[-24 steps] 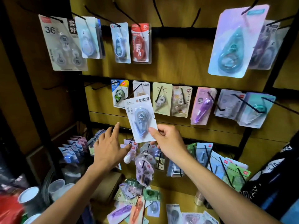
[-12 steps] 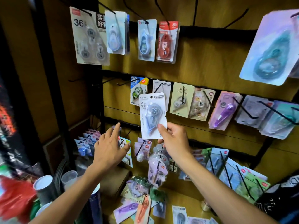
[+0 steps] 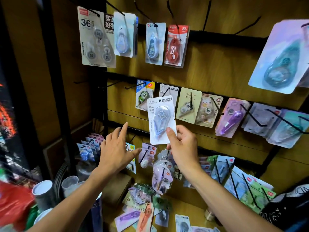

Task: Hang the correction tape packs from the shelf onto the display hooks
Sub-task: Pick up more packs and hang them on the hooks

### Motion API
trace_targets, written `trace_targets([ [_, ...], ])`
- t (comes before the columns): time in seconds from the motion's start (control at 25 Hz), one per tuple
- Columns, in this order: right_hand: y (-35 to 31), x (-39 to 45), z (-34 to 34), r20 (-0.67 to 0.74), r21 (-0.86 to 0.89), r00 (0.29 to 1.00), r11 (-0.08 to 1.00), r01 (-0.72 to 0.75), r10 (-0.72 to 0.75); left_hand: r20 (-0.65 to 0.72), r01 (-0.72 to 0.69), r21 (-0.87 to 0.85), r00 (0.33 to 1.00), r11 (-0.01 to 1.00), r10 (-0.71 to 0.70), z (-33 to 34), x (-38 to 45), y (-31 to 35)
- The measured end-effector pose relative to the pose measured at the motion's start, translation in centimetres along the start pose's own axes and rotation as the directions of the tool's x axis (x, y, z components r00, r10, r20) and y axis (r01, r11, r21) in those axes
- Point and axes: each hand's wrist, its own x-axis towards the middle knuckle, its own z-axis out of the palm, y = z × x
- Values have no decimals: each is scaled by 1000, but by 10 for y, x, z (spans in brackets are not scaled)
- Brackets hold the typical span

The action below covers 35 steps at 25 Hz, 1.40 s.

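Note:
My right hand [image 3: 182,148] pinches the lower right corner of a white correction tape pack [image 3: 161,118] with a pale blue dispenser, held upright in front of the middle row of hooks. Its hang hole sits just below a hook [image 3: 166,92] that carries a similar white pack [image 3: 168,90]. My left hand [image 3: 117,149] is spread, fingers straight, below and left of the pack, holding nothing. Several loose packs [image 3: 143,215] lie on the wooden shelf below.
Three rows of black hooks hold many packs. Bare hooks [image 3: 107,85] stick out at the left of the middle row and along the top bar [image 3: 207,15]. Cups [image 3: 43,191] and a red bag [image 3: 13,205] crowd the lower left.
The view has shifted left, so the display sits further right in frame. My right hand has kept the pack near the same middle-row hook, and my left hand stays spread below it.

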Motion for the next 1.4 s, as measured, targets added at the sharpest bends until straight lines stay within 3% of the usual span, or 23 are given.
trace_targets([
  [0.28, -7, 7, -1, -86, -7, 996, 1000, -1, 0, 25, -28, -3, 999, 1000, 28, -6, -1, 8],
  [0.44, -6, 1, -3, -33, -33, 999, 999, 23, -24, 35, -23, -2, 999, 1000, 23, -6, -1, 6],
  [0.68, -4, -10, -9, -61, 13, 998, 1000, -22, 23, 38, -23, 3, 999, 1000, 23, -4, -4, 2],
  [0.92, 6, -29, -13, 34, -55, 995, 994, 91, -89, 41, -9, 5, 999, 1000, 8, -1, -5, -1],
  [1.16, -10, 0, 1, -18, -61, 999, 998, 25, -26, 50, -24, 12, 998, 1000, 24, -1, -4, 1],
  [1.4, -21, -3, 4, -12, 64, 997, 995, -81, 82, 48, -16, 13, 999, 1000, 15, 3, 1, -6],
])
